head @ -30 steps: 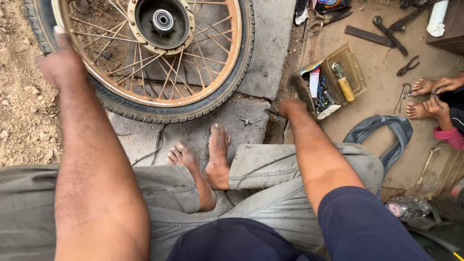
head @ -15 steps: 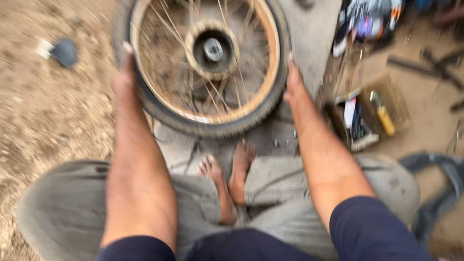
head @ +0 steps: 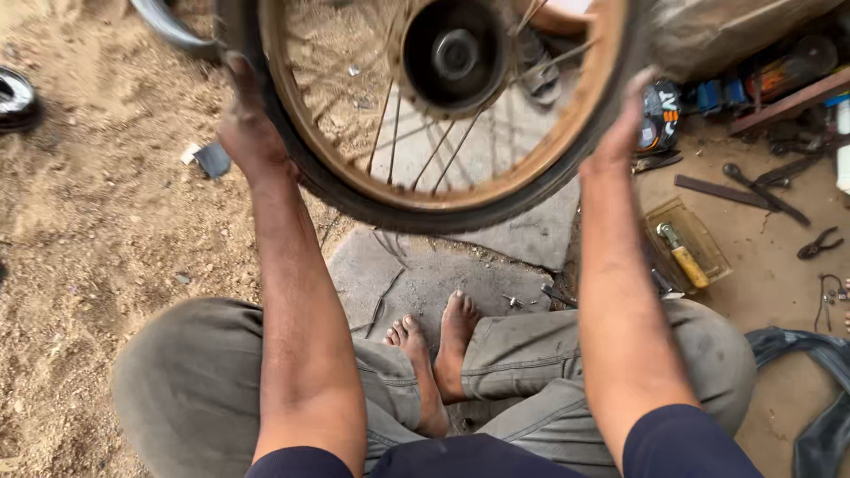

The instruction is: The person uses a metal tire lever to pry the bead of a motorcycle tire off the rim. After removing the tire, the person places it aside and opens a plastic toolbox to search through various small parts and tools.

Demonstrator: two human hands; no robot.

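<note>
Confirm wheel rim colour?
The wheel rim is rusty orange-brown, inside the black tyre; the head view shows it best.

Left of the left hand (head: 248, 133) lay open sand, only a small scrap (head: 211, 159) near. Right of the right hand (head: 620, 133), tools (head: 753, 186) and a tray (head: 691, 243) crowded the ground.

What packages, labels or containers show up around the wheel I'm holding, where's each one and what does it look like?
Clear plastic tray: on the ground right of the right hand, rectangular, holding a yellow-handled tool.
Dark printed pack: beside the wheel, black with orange and white.
Blue packets: further right, small, boxy.
No signs or screens.
</note>
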